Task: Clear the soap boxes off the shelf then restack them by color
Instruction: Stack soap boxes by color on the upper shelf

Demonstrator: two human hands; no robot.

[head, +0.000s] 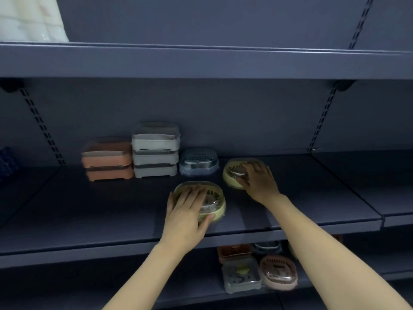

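Note:
On the dark shelf (pixel 111 211) my left hand (pixel 187 211) lies over a yellow oval soap box (pixel 214 205) near the front edge, fingers across its clear lid and thumb curled under its near side. My right hand (pixel 257 180) grips a second yellow oval soap box (pixel 231 175) farther back. A blue oval soap box (pixel 199 162) sits against the back wall. Left of it stand three stacked grey rectangular boxes (pixel 155 151) and two stacked orange boxes (pixel 107 159).
On the lower shelf lie several more boxes: a pink oval one (pixel 278 271), a clear grey one (pixel 241 276), an orange one (pixel 233 252) and a dark one (pixel 267 247). The upper shelf (pixel 201 61) overhangs. White packaging (pixel 29 19) sits at top left.

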